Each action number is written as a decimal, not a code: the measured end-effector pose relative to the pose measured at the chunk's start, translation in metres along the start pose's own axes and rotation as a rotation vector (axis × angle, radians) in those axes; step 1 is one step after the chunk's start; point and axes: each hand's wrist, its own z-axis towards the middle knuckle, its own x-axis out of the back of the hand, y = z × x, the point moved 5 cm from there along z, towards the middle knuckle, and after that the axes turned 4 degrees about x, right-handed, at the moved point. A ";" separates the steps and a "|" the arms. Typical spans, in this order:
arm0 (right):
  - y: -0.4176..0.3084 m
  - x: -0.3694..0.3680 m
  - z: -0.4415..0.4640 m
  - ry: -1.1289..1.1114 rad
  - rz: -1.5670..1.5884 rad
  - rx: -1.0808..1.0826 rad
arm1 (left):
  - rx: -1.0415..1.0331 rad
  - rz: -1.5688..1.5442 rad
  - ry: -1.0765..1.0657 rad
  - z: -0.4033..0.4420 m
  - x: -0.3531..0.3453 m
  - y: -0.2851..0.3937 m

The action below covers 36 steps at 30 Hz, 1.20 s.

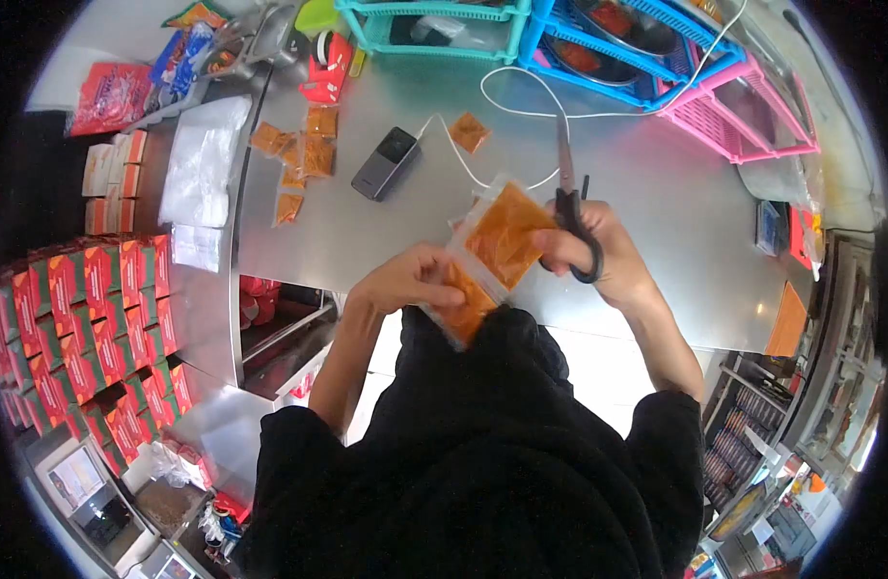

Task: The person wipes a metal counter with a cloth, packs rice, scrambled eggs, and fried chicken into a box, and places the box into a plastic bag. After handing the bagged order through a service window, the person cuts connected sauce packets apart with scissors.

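Note:
My left hand [420, 278] is closed on the lower end of a strip of clear sachets [506, 234] filled with orange-brown sauce or paste. A pale seal band runs across the strip between its two filled parts. My right hand [598, 253] has black-handled scissors [565, 169] in its grip, blades pointing away from me toward the back of the table. The right thumb also presses on the upper sachet. On the table to the left lies a group of small orange-brown sachets [316, 154], and a single sachet [470, 132] rests farther back.
A dark phone-like device [386, 164] with a white cable [453, 150] lies on the steel table [367, 246]. Turquoise [434, 53], blue [598, 82] and pink racks [733, 121] line the back. Clear plastic bags [204, 159] are at left, above stacked red boxes [96, 318].

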 end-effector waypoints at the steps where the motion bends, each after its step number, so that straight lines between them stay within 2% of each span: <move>1: 0.002 0.004 -0.002 -0.008 -0.004 -0.006 | -0.016 -0.051 0.081 -0.003 0.006 -0.005; 4: 0.015 0.003 -0.021 -0.250 -0.292 -0.103 | -0.165 -0.359 0.159 -0.013 -0.014 0.044; 6: 0.012 -0.006 -0.033 -0.404 -0.513 -0.222 | -0.206 -0.224 0.216 -0.013 -0.007 0.044; 9: 0.023 -0.018 -0.039 -0.571 -0.544 -0.261 | -0.237 -0.124 0.243 -0.012 -0.009 0.049; 12: 0.015 -0.030 -0.037 -0.644 -0.512 -0.301 | -0.221 -0.076 0.222 -0.012 -0.015 0.056; 15: 0.013 -0.033 -0.030 -0.563 -0.314 -0.156 | -0.215 -0.059 0.187 -0.013 -0.020 0.061; 19: 0.011 -0.031 -0.026 -0.568 -0.409 -0.203 | -0.248 -0.004 0.175 -0.014 -0.023 0.062; 24: 0.006 -0.029 -0.026 -0.542 -0.412 -0.284 | -0.180 -0.025 0.153 -0.018 -0.021 0.063; 27: -0.004 -0.035 -0.023 -0.443 -0.404 -0.086 | -0.100 -0.057 0.105 -0.018 -0.028 0.066; 30: 0.000 -0.041 -0.020 -0.414 -0.328 -0.096 | -0.088 -0.048 0.081 -0.011 -0.032 0.059; 33: 0.002 -0.037 -0.017 -0.436 -0.328 -0.205 | -0.052 -0.026 0.057 -0.010 -0.030 0.058; 34: 0.002 -0.038 -0.016 -0.418 -0.328 -0.155 | -0.027 -0.024 0.044 -0.010 -0.030 0.058; 36: 0.006 -0.039 -0.013 -0.389 -0.340 -0.100 | -0.105 0.018 0.078 -0.003 -0.031 0.049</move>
